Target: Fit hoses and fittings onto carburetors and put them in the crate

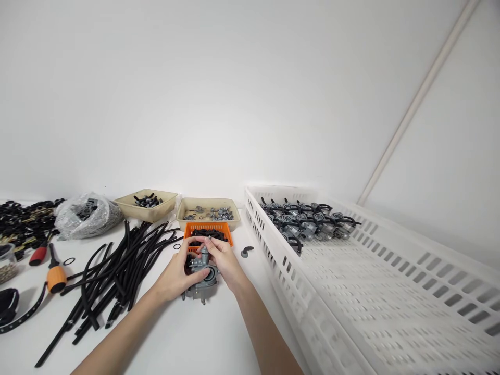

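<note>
A grey metal carburetor (pixel 207 281) with a clear bowl stands upright, at or just above the white table. Around its left side my left hand (pixel 178 275) is wrapped, thumb across the front near the round bore and index finger reaching over the top. The fingers of my right hand (pixel 222 259) pinch a small metal fitting at the carburetor's top; the fingertips partly hide it. Just behind them sits an orange basket (pixel 229 235) of black rubber parts. A dark grey elbow-shaped cap (pixel 246 252) lies to the right of my right hand.
A large white crate (pixel 269 245) on the right holds rows of carburetors (pixel 308 219) with black hoses. Cut black hoses (pixel 117 276) spread on the left, near orange (pixel 57 278) and red (pixel 38 255) screwdrivers. Beige trays (pixel 208 201) of small parts and a plastic bag (pixel 88 216) stand behind.
</note>
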Available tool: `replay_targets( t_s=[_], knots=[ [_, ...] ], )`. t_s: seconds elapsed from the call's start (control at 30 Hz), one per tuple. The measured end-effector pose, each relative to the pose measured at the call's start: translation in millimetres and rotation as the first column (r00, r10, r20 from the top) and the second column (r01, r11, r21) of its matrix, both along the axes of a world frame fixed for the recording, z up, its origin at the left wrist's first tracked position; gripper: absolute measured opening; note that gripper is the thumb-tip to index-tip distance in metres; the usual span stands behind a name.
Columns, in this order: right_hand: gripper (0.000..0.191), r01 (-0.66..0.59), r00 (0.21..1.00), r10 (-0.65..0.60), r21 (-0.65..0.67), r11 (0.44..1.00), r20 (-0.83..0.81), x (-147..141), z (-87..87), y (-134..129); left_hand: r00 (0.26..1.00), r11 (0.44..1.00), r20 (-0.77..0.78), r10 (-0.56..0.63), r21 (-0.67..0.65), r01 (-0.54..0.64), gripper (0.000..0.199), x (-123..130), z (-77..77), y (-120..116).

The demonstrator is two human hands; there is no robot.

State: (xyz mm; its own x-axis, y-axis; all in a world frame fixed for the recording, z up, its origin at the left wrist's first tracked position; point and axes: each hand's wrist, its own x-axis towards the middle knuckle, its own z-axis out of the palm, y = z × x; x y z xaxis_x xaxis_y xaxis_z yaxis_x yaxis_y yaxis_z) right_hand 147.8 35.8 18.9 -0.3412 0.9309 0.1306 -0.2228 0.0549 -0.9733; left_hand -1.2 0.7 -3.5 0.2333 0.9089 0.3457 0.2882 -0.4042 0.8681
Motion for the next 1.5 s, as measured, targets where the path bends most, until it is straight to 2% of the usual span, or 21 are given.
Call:
replay_targets(
  t_s=[0.4,0.8,1.33,1.5],
  knots=[
    [0.041,0.010,0.999,-0.011,0.022,1.000,0.035,-0.4,-3.2,2.8,0.999,0.999,-0.023,0.022,0.029,-0.022,0.053,0.1,1.4,0.8],
    [0.043,-0.002,0.998,0.000,0.025,1.000,0.058,0.9,0.7,1.0,1.000,1.000,-0.002,0.011,0.008,-0.011,0.063,-0.6,0.5,2.1],
    [0.043,0.027,0.995,-0.030,0.029,0.999,0.095,1.8,0.6,1.0,0.999,0.999,-0.008,0.045,-0.001,-0.045,0.066,0.5,1.4,0.2],
    [0.037,0.020,0.995,-0.024,0.037,0.999,0.101,1.6,1.9,1.1,0.998,0.999,-0.026,0.051,0.016,-0.050,0.067,0.3,0.8,0.9]
  ],
)
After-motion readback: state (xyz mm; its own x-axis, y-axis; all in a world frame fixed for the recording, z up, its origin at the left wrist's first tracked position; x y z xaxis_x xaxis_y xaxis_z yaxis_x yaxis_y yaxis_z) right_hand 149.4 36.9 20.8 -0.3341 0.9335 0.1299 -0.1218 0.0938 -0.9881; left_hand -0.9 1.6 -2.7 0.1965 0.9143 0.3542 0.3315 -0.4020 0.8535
